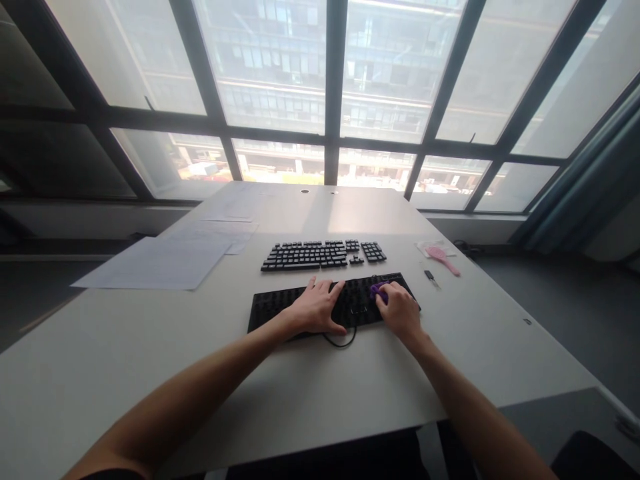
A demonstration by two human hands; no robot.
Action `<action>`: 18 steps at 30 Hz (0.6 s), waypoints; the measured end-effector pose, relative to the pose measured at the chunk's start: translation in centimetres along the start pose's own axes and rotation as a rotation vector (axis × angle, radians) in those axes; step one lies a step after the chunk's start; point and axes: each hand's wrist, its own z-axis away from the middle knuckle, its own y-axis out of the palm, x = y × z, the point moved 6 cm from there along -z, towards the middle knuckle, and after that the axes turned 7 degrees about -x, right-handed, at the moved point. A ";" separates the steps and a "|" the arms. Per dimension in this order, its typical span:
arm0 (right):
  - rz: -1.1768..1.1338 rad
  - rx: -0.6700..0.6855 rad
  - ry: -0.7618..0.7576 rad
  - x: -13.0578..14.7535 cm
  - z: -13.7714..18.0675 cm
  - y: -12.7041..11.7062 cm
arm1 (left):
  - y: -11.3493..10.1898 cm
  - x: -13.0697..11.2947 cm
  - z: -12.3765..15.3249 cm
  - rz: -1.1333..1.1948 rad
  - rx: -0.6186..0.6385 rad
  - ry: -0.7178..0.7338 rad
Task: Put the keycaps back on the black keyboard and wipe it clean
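In front of me on the white table lies a black keyboard base [275, 305] with its keycaps off, turned slightly, its cable [341, 345] looping out at the near edge. My left hand [317, 307] rests on the middle of the base with its fingers spread. At the base's right end, my right hand [400, 310] is closed around a purple cloth [379, 289] and presses it against the surface. Most of the cloth is hidden by the fingers. Just beyond the base, loose black keycaps [310, 255] are laid out in keyboard order.
White paper sheets [160, 262] cover the table's left side. To the right lie a pink brush [443, 260] on a clear plastic bag [424, 248] and a small black-handled tool [431, 278]. Large windows [280, 67] stand behind the white table [200, 373]; a curtain [585, 177] hangs at right.
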 end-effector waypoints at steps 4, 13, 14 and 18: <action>0.020 -0.075 0.120 -3.0 -0.6 -0.6 | -0.1 0.0 0.0 0.012 0.006 -0.007; -0.257 -0.193 -0.051 -2.3 -0.5 -0.8 | 0.4 0.4 -0.3 0.002 0.021 0.001; -0.276 -0.133 -0.100 -1.5 -0.3 -0.4 | 0.4 0.4 -0.3 -0.001 0.017 0.001; -0.205 -0.040 -0.075 -1.2 -0.1 0.5 | 0.5 0.4 -0.3 -0.013 0.016 0.003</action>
